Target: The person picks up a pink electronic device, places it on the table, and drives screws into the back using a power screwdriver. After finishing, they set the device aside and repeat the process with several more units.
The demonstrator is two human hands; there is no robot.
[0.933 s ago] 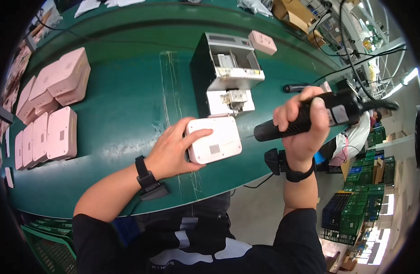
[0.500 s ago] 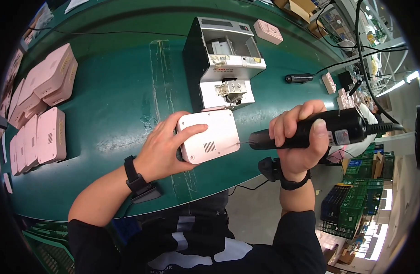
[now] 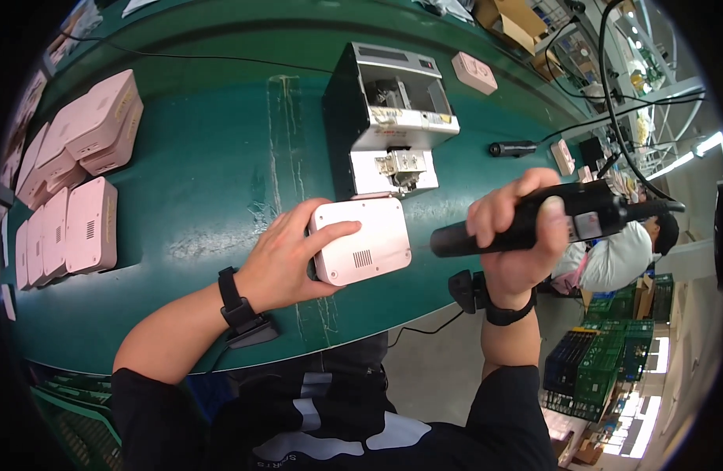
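Note:
A light pink plastic housing [image 3: 369, 235] with a slotted vent and corner screw holes is gripped in my left hand [image 3: 287, 259]. The index finger lies across its top face and the thumb is at its near side. To the right of it, my right hand [image 3: 518, 228] is wrapped round a black corded electric screwdriver [image 3: 581, 213]. The tool lies nearly level, its nose toward the housing's right edge; its thin bit is too blurred to tell whether it touches. Just beyond the housing stands a black and silver screw feeder [image 3: 393, 118].
Stacked pink housings [image 3: 86, 224] line the left of the green table [image 3: 196, 173]. Another pink part [image 3: 475, 72] lies behind the feeder, and a second black screwdriver [image 3: 512, 148] lies at the right. A person [image 3: 613, 255] sits beyond, near green crates [image 3: 597, 365].
The bit, seen at the housing's right corner before, is now only a faint blur. The housing sits slightly lower in view, still in my left hand. The person at the right has come further into view.

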